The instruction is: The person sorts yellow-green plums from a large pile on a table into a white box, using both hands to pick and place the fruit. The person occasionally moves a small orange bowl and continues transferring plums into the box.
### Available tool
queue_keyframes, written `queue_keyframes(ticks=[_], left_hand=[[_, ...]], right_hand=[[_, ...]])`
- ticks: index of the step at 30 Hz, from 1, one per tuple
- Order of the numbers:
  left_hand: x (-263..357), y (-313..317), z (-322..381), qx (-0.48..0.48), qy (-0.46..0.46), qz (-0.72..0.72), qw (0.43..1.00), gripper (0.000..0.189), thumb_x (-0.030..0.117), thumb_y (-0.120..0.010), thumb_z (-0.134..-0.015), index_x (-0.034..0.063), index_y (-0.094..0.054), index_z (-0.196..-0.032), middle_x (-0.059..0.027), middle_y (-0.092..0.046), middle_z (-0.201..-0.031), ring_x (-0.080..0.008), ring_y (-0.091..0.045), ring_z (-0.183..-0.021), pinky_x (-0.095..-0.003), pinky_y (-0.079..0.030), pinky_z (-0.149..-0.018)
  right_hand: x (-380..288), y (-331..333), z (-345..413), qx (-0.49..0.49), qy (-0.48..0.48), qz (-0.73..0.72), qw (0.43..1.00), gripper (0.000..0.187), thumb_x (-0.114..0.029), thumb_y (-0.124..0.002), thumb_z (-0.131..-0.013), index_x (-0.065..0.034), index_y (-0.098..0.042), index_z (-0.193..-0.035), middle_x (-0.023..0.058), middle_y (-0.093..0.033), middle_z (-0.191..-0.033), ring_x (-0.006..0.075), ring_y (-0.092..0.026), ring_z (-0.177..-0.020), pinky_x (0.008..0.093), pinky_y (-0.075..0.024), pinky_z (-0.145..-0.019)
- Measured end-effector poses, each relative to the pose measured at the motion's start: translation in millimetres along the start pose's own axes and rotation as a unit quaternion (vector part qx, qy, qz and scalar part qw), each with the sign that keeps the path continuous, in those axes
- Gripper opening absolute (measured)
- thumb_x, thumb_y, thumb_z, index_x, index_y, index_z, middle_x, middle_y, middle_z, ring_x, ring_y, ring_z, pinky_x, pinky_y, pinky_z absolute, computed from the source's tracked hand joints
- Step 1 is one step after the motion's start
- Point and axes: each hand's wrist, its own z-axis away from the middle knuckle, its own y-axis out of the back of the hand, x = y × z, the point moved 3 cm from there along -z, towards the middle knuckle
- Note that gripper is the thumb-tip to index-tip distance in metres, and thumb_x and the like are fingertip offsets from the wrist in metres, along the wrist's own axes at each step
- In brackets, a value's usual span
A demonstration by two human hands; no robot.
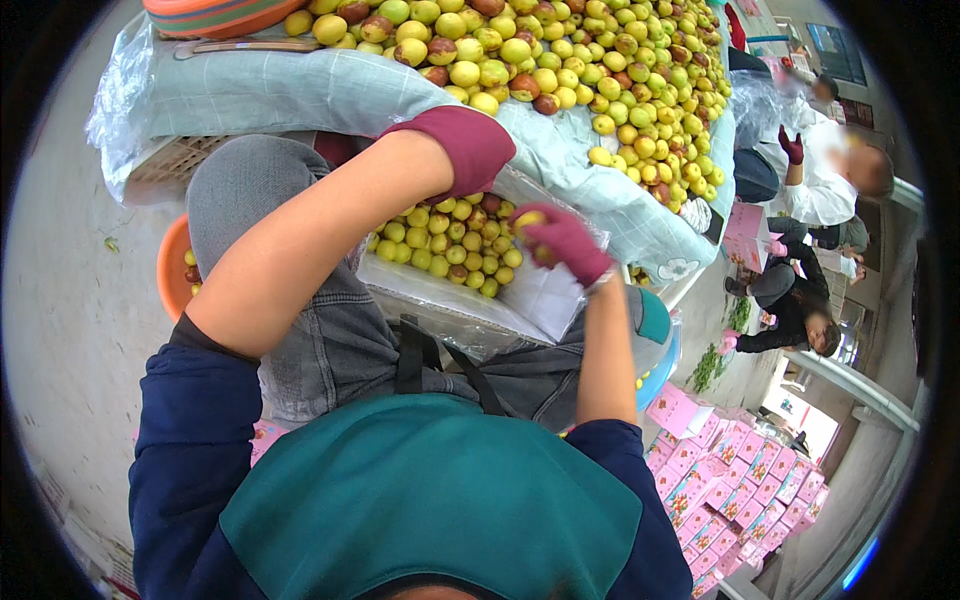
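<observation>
A cardboard box [540, 300] with a white lining rests on my lap, partly filled with yellow-green and brown jujubes [457, 244]. Over the box's far left part lies my left hand [466, 154] in a maroon glove; its fingers are hidden behind the back of the hand and wrist. My right hand [559, 236], also in a maroon glove and somewhat blurred, is above the right part of the box, its fingers closed around a yellow jujube [531, 220]. Just beyond the box, a large heap of jujubes [585, 75] covers a table spread with a pale blue cloth [300, 90].
An orange basin [171, 262] with some jujubes stands at my left, a blue basin [664, 371] at my right. An orange container [221, 19] sits on the table's far left. Pink boxes [727, 487] are stacked at lower right; several people sit further right.
</observation>
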Motion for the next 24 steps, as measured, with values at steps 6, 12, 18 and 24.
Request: queue_keyframes(ticks=[6,12,18,24], left_hand=[[1,-4,-4,-0.019,-0.004,-0.003,1.0,0.033,0.021,-0.067,-0.074,0.0089,-0.06,-0.104,-0.0143,-0.062,-0.097,-0.0314,-0.059,-0.092,-0.0399,-0.048,-0.077],[-3,-3,-8,-0.017,0.012,-0.006,1.0,0.033,0.021,-0.067,-0.073,0.0083,-0.06,-0.104,-0.0145,-0.062,-0.096,-0.0311,-0.06,-0.092,-0.0398,-0.048,-0.077],[1,-7,-11,0.003,-0.009,-0.009,1.0,0.032,0.021,-0.066,-0.073,0.0083,-0.061,-0.102,-0.0142,-0.062,-0.094,-0.0312,-0.06,-0.09,-0.0399,-0.048,-0.076],[-1,-8,-13,0.001,-0.012,-0.02,1.0,0.028,0.019,-0.065,-0.073,0.0085,-0.062,-0.099,-0.0148,-0.063,-0.091,-0.0319,-0.061,-0.086,-0.0403,-0.049,-0.073]], right_hand=[[114,-19,-63,0.111,-0.067,0.371,0.92,0.042,-0.032,-0.066,-0.073,-0.0049,-0.061,-0.104,0.0149,-0.064,-0.082,0.0255,-0.061,-0.067,0.0343,-0.0481,-0.06],[146,-17,-77,0.188,-0.122,0.372,0.901,0.044,-0.03,-0.072,-0.065,-0.0025,-0.062,-0.099,0.0202,-0.063,-0.095,0.0334,-0.06,-0.091,0.0395,-0.0472,-0.078],[142,-26,-75,0.271,-0.144,0.352,0.885,0.045,-0.028,-0.075,-0.063,-0.0006,-0.062,-0.096,0.0197,-0.063,-0.097,0.0337,-0.06,-0.091,0.0397,-0.0466,-0.078],[136,-6,-89,0.12,-0.155,0.468,0.862,0.044,-0.04,-0.061,-0.074,-0.0007,-0.062,-0.093,0.0189,-0.063,-0.097,0.0345,-0.06,-0.091,0.0411,-0.0463,-0.078]])
